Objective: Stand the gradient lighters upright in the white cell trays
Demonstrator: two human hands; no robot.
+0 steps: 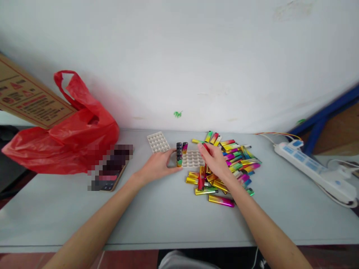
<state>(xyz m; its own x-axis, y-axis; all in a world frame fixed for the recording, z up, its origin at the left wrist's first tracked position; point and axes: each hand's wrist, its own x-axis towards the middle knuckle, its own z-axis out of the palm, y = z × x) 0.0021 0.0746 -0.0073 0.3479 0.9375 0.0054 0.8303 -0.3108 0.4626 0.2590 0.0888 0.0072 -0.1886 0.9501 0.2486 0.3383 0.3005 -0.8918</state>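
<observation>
A white tray [193, 160] with rows of small holes lies on the grey table [157, 213]. Several lighters [179, 153] stand upright in its left column. My left hand [158, 164] rests against the tray's left edge, its fingers curled round that side. My right hand [214, 160] hovers over the tray's right part and pinches a red lighter [206, 147]. A loose heap of colourful metallic lighters [235, 164] lies under and to the right of that hand.
A second holed tray [158, 142] lies behind, near the wall. A red plastic bag [67, 142] and a cardboard box [28, 97] sit at the left, with a phone [110, 170] beside the bag. A white power strip [314, 168] lies at the right.
</observation>
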